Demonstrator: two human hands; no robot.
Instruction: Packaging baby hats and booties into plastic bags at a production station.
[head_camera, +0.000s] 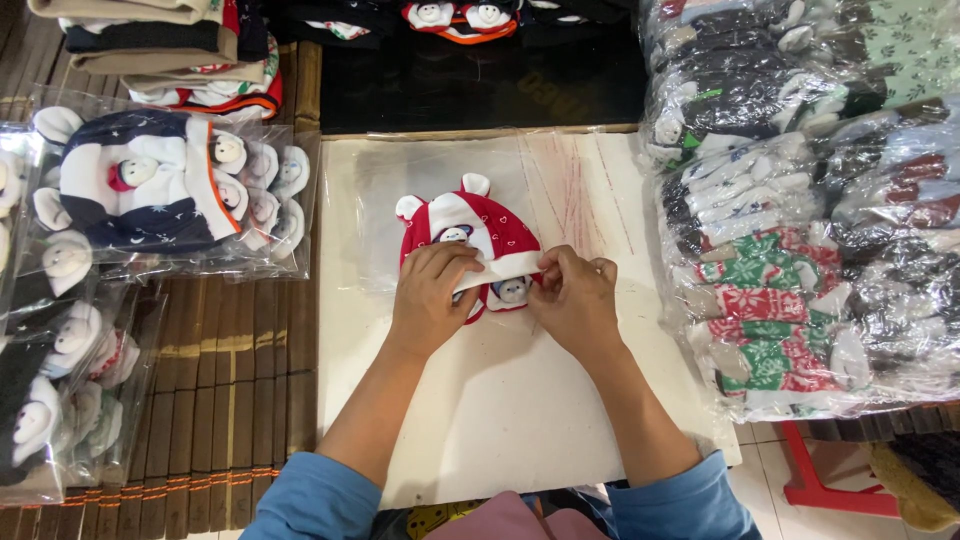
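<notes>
A red and white baby hat (475, 225) with small ears and a plush animal face lies inside a clear plastic bag (390, 190) on a white board (500, 400). My left hand (430, 295) presses down on the hat's lower left part, fingers bent over the bag's edge. My right hand (575, 295) pinches the bag's open flap at the hat's lower right. A second small plush face (512, 290) peeks out between my hands.
Bagged hats in dark blue and white (150, 185) are piled at the left on a bamboo mat (250, 380). A tall heap of bagged knit goods (790, 230) fills the right. Folded cloth (160, 45) lies at the back left. A red stool frame (830, 480) stands lower right.
</notes>
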